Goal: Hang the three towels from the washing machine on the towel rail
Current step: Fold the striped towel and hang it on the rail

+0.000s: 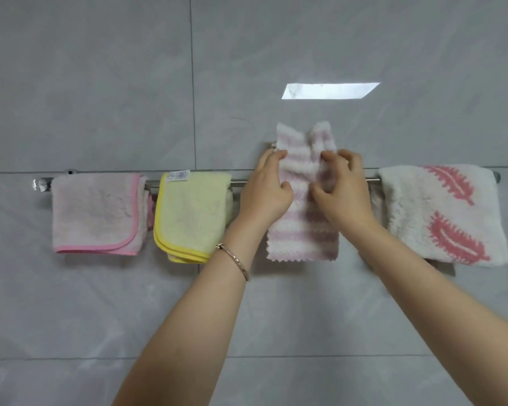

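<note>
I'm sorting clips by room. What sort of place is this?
Probably a bathroom or laundry room: large grey wall tiles, a wall-mounted towel rail, and small towels such as the yellow towel draped over it.

- I find only one label: a small white tag [179,174] at the top edge of the yellow towel [192,212], where it folds over the rail [372,179].
- The tag carries blue print in short lines, but it is too small and blurred for me to read.
- I can read no words, numbers or brand marks anywhere.
</note>
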### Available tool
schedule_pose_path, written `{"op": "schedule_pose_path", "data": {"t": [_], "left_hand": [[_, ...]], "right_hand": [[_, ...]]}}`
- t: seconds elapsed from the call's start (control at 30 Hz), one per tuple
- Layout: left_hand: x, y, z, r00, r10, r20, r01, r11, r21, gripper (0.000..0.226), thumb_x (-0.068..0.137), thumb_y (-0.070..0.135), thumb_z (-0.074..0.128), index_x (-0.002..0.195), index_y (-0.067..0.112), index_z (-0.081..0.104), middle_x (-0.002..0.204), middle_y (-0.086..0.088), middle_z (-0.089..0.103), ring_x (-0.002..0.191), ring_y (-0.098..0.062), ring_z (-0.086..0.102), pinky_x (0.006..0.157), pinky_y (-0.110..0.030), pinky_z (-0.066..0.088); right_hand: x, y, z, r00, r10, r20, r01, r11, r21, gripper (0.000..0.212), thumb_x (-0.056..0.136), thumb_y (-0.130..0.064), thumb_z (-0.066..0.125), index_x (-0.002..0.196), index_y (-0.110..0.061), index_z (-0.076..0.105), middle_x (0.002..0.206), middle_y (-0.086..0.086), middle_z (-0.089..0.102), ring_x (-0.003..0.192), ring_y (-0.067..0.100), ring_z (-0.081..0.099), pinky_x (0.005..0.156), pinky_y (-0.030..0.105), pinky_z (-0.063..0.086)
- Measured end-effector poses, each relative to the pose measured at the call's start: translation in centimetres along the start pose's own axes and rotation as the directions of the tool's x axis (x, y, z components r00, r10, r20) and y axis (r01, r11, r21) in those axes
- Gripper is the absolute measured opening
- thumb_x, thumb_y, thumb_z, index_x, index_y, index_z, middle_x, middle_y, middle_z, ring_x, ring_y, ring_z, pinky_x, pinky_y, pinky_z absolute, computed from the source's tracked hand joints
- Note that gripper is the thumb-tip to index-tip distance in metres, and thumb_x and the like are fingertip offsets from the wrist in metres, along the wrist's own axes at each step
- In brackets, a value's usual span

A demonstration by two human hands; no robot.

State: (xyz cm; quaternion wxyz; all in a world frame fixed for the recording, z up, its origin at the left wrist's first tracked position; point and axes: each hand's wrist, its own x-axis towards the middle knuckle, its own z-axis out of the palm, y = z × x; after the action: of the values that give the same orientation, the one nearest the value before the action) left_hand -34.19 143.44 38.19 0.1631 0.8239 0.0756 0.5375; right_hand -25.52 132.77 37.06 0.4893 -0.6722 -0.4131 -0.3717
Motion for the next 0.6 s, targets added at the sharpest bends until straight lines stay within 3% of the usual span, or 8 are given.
{"op": "schedule_pose_path", "data": {"t": [0.07, 0.13, 0.23, 0.3, 0.37, 0.47, 0.53, 0.6], "left_hand": [[0.3, 0.0, 0.0, 0.999, -0.029, 0.024, 0.025, 0.992, 0.125, 0.05, 0.085, 0.013, 0.05, 0.135, 0.015, 0.042, 0.149, 0.0, 0.034, 0.13, -0.024, 0.044, 0.099, -0.033, 0.038], [0.4, 0.1, 0.2, 0.998, -0.045, 0.037, 0.037, 0.984, 0.174, 0.048, 0.086, 0.015, 0.05, 0.134, 0.012, 0.043, 0.146, -0.005, 0.036, 0.129, -0.026, 0.044, 0.098, -0.034, 0.038], [0.1, 0.0, 0.8, 0.998, -0.06, 0.037, 0.049, 0.969, 0.244, 0.045, 0.087, 0.018, 0.049, 0.131, 0.011, 0.047, 0.141, -0.009, 0.037, 0.132, -0.026, 0.037, 0.102, -0.034, 0.034], [-0.4, -0.3, 1.2, 0.997, -0.08, -0.015, 0.081, 0.965, 0.25, 0.044, 0.085, 0.019, 0.051, 0.128, 0.012, 0.051, 0.14, -0.01, 0.035, 0.13, -0.029, 0.033, 0.103, -0.035, 0.033], [-1.4, -0.8, 1.8, 0.984, -0.06, -0.168, 0.082, 0.989, 0.123, 0.04, 0.081, 0.014, 0.052, 0.121, 0.011, 0.056, 0.134, -0.014, 0.037, 0.123, -0.031, 0.035, 0.102, -0.032, 0.029], [-3.7, -1.3, 2.8, 0.874, -0.136, -0.466, 0.036, 0.975, -0.217, 0.028, 0.078, -0.003, 0.044, 0.102, 0.001, 0.058, 0.111, -0.016, 0.049, 0.101, -0.02, 0.044, 0.092, -0.016, 0.031], [-4.7, -1.8, 3.2, 0.837, -0.373, -0.4, 0.167, 0.871, -0.463, 0.025, 0.084, -0.007, 0.038, 0.1, 0.001, 0.056, 0.104, -0.014, 0.057, 0.092, -0.017, 0.05, 0.085, -0.019, 0.041], [-4.6, -2.7, 3.7, 0.796, -0.574, -0.191, 0.36, 0.704, -0.612, 0.024, 0.091, -0.001, 0.04, 0.107, 0.007, 0.056, 0.106, -0.01, 0.063, 0.097, -0.022, 0.059, 0.087, -0.028, 0.046]], "right_hand": [[0.4, 0.2, 0.6, 1.0, 0.004, -0.006, -0.005, 0.987, -0.161, 0.057, 0.076, -0.013, 0.065, 0.131, -0.013, 0.048, 0.146, 0.011, 0.029, 0.12, 0.028, 0.046, 0.096, 0.037, 0.04], [0.4, 0.2, 1.2, 0.997, -0.074, -0.023, 0.064, 0.951, -0.303, 0.058, 0.071, -0.011, 0.066, 0.127, -0.014, 0.052, 0.145, 0.013, 0.035, 0.128, 0.033, 0.039, 0.097, 0.043, 0.031], [0.5, 0.3, 1.8, 0.964, -0.266, 0.026, 0.256, 0.89, -0.377, 0.042, 0.068, -0.006, 0.064, 0.11, -0.016, 0.064, 0.118, 0.007, 0.061, 0.111, 0.031, 0.055, 0.081, 0.035, 0.02], [0.7, 0.2, 1.9, 0.957, -0.254, 0.139, 0.289, 0.87, -0.4, 0.035, 0.075, -0.01, 0.058, 0.109, -0.017, 0.062, 0.109, 0.002, 0.064, 0.107, 0.027, 0.056, 0.081, 0.035, 0.019], [1.0, -0.1, 1.6, 0.95, -0.178, 0.257, 0.276, 0.865, -0.42, 0.037, 0.078, -0.014, 0.051, 0.114, -0.018, 0.056, 0.111, -0.001, 0.062, 0.108, 0.023, 0.052, 0.086, 0.037, 0.02], [2.1, -0.8, 1.2, 0.921, -0.08, 0.381, 0.25, 0.871, -0.422, 0.024, 0.081, -0.021, 0.046, 0.103, -0.016, 0.051, 0.099, 0.001, 0.061, 0.101, 0.026, 0.052, 0.082, 0.038, 0.022], [2.9, -1.3, 1.0, 0.892, -0.011, 0.451, 0.23, 0.871, -0.433, 0.01, 0.083, -0.024, 0.043, 0.088, -0.016, 0.045, 0.08, 0.002, 0.056, 0.089, 0.029, 0.052, 0.079, 0.037, 0.024], [3.5, -1.8, 0.9, 0.861, 0.055, 0.505, 0.208, 0.869, -0.449, 0.009, 0.084, -0.025, 0.042, 0.079, -0.018, 0.042, 0.068, -0.001, 0.047, 0.08, 0.03, 0.047, 0.074, 0.034, 0.025]]}}
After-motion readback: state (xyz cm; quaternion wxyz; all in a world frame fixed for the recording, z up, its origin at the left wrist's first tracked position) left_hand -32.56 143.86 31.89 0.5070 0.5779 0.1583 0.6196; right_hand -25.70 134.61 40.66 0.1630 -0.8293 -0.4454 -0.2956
